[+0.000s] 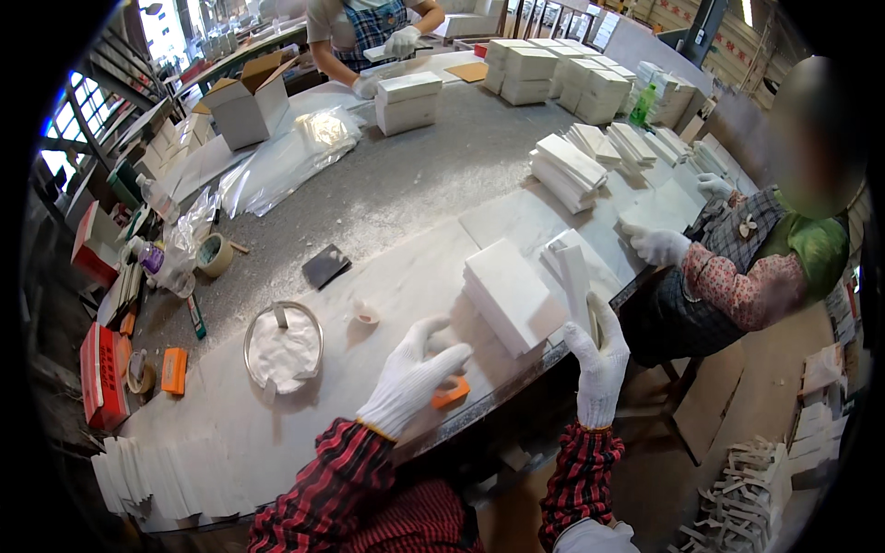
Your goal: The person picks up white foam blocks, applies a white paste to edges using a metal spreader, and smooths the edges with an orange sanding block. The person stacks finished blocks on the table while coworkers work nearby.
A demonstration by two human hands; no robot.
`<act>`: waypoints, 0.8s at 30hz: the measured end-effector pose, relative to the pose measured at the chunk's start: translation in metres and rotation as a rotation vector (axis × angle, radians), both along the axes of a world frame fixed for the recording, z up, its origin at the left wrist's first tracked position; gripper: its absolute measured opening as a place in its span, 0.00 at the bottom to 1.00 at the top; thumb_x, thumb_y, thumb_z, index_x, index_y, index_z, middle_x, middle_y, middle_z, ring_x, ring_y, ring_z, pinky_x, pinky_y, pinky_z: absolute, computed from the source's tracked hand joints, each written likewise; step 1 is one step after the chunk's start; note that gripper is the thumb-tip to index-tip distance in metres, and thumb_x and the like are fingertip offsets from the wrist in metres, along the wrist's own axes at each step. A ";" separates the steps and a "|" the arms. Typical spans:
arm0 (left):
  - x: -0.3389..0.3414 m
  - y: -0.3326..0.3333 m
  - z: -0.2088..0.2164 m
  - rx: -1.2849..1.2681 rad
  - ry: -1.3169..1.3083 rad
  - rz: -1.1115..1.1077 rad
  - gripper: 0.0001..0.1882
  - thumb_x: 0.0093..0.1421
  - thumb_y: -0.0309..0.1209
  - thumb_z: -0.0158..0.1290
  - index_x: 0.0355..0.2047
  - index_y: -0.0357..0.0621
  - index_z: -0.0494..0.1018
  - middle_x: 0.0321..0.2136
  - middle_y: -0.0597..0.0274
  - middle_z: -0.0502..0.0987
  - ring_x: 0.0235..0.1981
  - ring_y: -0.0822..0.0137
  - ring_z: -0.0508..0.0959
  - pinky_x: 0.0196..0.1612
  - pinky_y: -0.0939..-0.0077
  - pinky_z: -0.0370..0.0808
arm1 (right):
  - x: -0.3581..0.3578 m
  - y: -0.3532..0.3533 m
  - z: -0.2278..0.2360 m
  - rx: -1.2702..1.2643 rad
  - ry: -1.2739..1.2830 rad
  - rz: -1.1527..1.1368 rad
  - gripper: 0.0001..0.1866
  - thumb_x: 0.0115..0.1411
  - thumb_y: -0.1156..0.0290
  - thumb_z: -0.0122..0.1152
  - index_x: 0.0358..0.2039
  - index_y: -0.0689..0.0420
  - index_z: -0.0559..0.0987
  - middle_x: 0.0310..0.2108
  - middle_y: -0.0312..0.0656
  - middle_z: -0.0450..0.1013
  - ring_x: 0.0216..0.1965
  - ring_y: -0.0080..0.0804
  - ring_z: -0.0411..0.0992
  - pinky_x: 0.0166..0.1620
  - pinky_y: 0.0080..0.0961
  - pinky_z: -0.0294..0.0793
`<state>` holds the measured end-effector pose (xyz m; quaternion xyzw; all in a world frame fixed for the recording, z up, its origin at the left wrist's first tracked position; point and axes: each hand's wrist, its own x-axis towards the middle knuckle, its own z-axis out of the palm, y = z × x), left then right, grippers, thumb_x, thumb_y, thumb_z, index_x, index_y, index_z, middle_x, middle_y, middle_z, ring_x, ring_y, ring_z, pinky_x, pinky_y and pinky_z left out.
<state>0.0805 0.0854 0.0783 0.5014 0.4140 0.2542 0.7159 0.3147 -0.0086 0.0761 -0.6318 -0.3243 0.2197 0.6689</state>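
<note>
My left hand (412, 376), in a white knit glove, is over the near part of the table with its thumb and fingers apart and nothing between them. Just beside its palm lies an orange block (451, 393), partly covered by the hand. To its right stands a neat stack of white tiles (513, 293). My right hand (599, 361), also gloved, closes thumb and fingers around the near end of a white tile (575, 276) tilted on its edge. More white tiles lie behind it; how many it grips is hidden.
A round dish of white powder (284, 350) and a small cup (366, 313) are on the left, with a dark square pad (326, 266) beyond. Tape (215, 255), bottles and boxes crowd the far left. One co-worker (737, 258) is at right, another (369, 37) across the table.
</note>
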 end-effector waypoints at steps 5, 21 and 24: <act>0.052 0.038 0.003 0.085 0.140 0.104 0.53 0.60 0.44 0.69 0.71 0.24 0.51 0.44 0.49 0.77 0.38 0.65 0.82 0.39 0.74 0.83 | 0.000 0.017 0.006 -0.043 0.081 0.098 0.34 0.59 0.75 0.70 0.64 0.71 0.72 0.63 0.53 0.72 0.63 0.39 0.71 0.66 0.33 0.68; 0.088 0.085 -0.023 0.017 0.041 0.227 0.21 0.74 0.38 0.52 0.61 0.38 0.71 0.32 0.61 0.77 0.27 0.74 0.79 0.28 0.80 0.79 | 0.007 0.018 -0.013 -0.147 -0.002 0.068 0.36 0.52 0.71 0.76 0.61 0.67 0.75 0.61 0.50 0.71 0.62 0.39 0.71 0.66 0.35 0.68; 0.087 0.086 -0.020 0.006 0.045 0.230 0.20 0.76 0.39 0.48 0.59 0.38 0.72 0.32 0.62 0.76 0.26 0.74 0.79 0.28 0.80 0.80 | 0.008 0.018 -0.013 -0.138 0.021 0.075 0.35 0.51 0.72 0.75 0.61 0.67 0.75 0.61 0.49 0.70 0.62 0.39 0.70 0.66 0.35 0.68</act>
